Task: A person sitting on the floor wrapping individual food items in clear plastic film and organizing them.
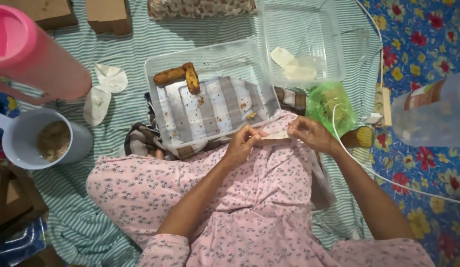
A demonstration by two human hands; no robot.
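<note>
Pink floral cloth over the lap lies nearest; just above it the left hand [242, 143] and right hand [311, 133] each pinch an end of a thin pale wrapper sheet [275, 134], both grips closed on it. Two fried rolls [183, 76] lie finished in the clear tray [161, 99], which is otherwise nearly bare. A second clear tub [334, 59] holds several more wrappers [292, 64]. At the left, a grey mug [15, 143] holds brownish filling.
</note>
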